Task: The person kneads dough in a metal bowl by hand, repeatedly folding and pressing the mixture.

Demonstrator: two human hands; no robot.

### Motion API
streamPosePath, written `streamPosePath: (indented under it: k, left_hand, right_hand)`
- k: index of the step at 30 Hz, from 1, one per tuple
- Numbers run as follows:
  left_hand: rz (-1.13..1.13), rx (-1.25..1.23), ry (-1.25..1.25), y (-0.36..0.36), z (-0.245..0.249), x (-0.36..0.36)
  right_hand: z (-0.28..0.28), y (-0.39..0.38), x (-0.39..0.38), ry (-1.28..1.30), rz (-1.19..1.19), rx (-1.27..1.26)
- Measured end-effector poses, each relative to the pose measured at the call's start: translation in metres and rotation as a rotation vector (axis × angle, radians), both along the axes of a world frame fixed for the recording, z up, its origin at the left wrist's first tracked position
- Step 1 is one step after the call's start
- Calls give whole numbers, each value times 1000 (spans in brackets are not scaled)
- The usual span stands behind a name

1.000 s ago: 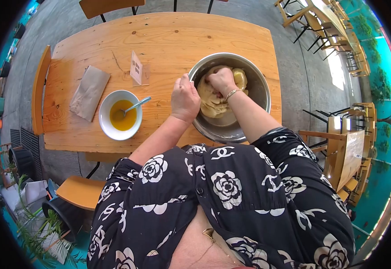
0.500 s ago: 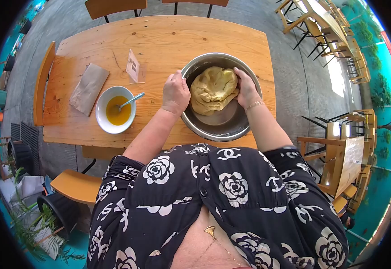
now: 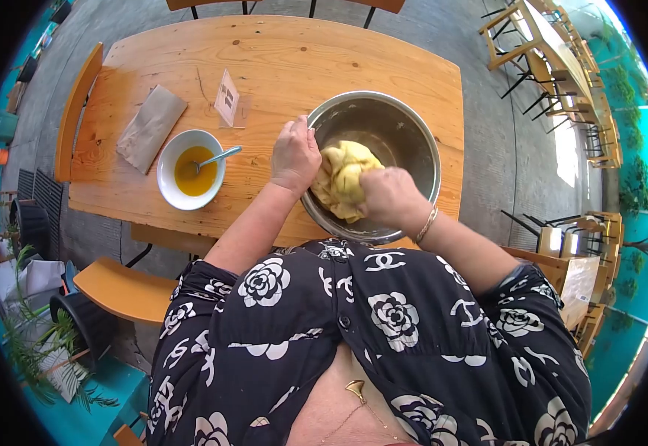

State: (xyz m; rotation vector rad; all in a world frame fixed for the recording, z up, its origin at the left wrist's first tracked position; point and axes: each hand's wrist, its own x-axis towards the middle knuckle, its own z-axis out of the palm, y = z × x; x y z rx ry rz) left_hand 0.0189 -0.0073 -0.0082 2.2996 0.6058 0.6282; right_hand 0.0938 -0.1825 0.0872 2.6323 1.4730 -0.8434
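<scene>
A lump of yellow dough [image 3: 345,172] lies in the near left part of a steel mixing bowl [image 3: 405,137]. My left hand [image 3: 296,154] grips the bowl's left rim, fingers closed over the edge. My right hand [image 3: 394,197], slightly blurred, is closed on the right side of the dough, inside the bowl. To the left stands a white bowl [image 3: 166,182] of yellow liquid [image 3: 190,175], with a spoon [image 3: 223,154] resting in it.
A folded brown paper [image 3: 151,130] and a small clear sign stand [image 3: 226,99] are on the wooden table [image 3: 294,59]. Chairs surround it, one chair back [image 3: 78,111] at the left end. More tables and chairs stand at the right.
My right hand has moved from the bowl's right side onto the dough. The dough has shifted toward me and left, baring the bowl's bottom. My left hand keeps its hold.
</scene>
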Motion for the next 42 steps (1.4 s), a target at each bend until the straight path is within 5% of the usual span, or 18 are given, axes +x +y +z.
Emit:
streamPosePath:
  k: [13,23,28,30,32,35,38,39,42]
  left_hand:
    - [-30,18,-60,0,1,-3]
    - [-14,3,-13,-2,7,-3]
    - [12,28,8,-3,3,0]
    - [22,35,-13,-1,-1,0]
    - [10,45,-34,1,-4,1]
    - [-30,7,-8,4,1,0]
    - [-47,24,12,7,-3,1]
    - [-38,31,9,5,-2,2]
    - [2,37,2,1,0,2]
  right_hand:
    - [-61,46,44,-20,-78,-257]
    - [-121,36,79,217,-626,122]
    - [-94,21,82,521,-754,113]
    - [-49,-4,91,874,-730,234]
    - [-44,-14,100,646,-691,345]
    - [-55,-3,114,1050,-856,476]
    - [-95,38,122,1067,-981,477]
    - [-74,48,108,892,-1025,338]
    - [-75,59,107,938,-767,150]
